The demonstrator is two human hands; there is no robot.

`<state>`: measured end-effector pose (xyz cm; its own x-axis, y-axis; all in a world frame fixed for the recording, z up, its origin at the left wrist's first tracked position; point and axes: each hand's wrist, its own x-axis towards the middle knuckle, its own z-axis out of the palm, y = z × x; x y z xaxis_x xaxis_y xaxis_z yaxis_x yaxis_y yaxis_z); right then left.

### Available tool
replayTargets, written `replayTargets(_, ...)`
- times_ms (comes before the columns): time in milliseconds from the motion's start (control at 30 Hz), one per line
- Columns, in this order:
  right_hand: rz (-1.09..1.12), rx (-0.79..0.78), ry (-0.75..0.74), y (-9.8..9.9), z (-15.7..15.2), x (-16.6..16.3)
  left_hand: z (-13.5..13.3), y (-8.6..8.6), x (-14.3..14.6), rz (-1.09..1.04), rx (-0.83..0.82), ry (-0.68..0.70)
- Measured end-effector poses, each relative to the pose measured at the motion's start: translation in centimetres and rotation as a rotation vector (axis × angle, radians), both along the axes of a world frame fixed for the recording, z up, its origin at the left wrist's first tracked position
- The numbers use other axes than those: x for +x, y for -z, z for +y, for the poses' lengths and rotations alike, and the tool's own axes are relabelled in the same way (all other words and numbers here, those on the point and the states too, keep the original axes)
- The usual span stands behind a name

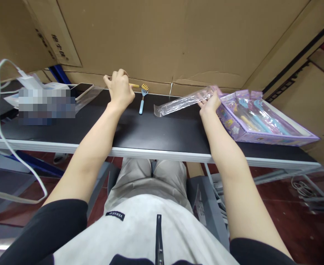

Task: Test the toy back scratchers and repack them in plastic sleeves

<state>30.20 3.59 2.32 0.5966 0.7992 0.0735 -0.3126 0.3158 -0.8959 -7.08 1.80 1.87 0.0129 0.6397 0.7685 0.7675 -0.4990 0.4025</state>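
My left hand (120, 88) is closed at the back of the table, fingers curled round a yellow back scratcher (135, 85) whose rake-like claw points right. Part of its handle is hidden by the hand. Just beside that claw, a light-blue back scratcher (141, 105) lies on the black tabletop, its head touching or overlapping the yellow one. In my right hand (210, 103) is one end of a clear plastic sleeve (175, 106), which stretches left over the table. Right of this hand sits a purple display box (275, 140) with several wrapped scratchers inside.
Cardboard walls (150, 40) close off the back of the narrow black table (162, 132). At the left are a phone (81, 90), a white charger with a cable (30, 82) looping over the front edge, and a blurred-out item (45, 106).
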Motion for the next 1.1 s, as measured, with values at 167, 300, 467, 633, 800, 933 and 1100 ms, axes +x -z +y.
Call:
replayTargets(167,-0.04,0.01,-0.046,0.7,0.4,-0.5,0.0,-0.1,-0.4,0.118,0.046,-0.05)
replayTargets(300,0.002,0.004,-0.017,0.6,0.2,-0.7,0.6,0.5,-0.7,0.103,0.056,-0.04)
replayTargets(467,-0.052,-0.004,-0.032,0.3,-0.1,-0.7,-0.2,-0.1,0.4,0.118,-0.105,-0.14)
replayTargets(633,-0.065,-0.006,-0.04,0.4,0.0,-0.5,-4.0,-2.6,3.4,0.295,-0.523,-0.352)
replayTargets(800,-0.132,0.028,-0.067,1.1,0.8,-0.1,-5.6,-3.4,5.1,0.484,-0.784,-0.39)
replayTargets(933,-0.166,0.039,-0.07,1.5,1.2,0.0,-4.7,-2.8,4.8,0.541,-0.871,-0.378)
replayTargets(1100,-0.19,0.05,-0.094,1.4,0.9,-0.4,-3.7,-2.1,4.4,0.562,-0.928,-0.354)
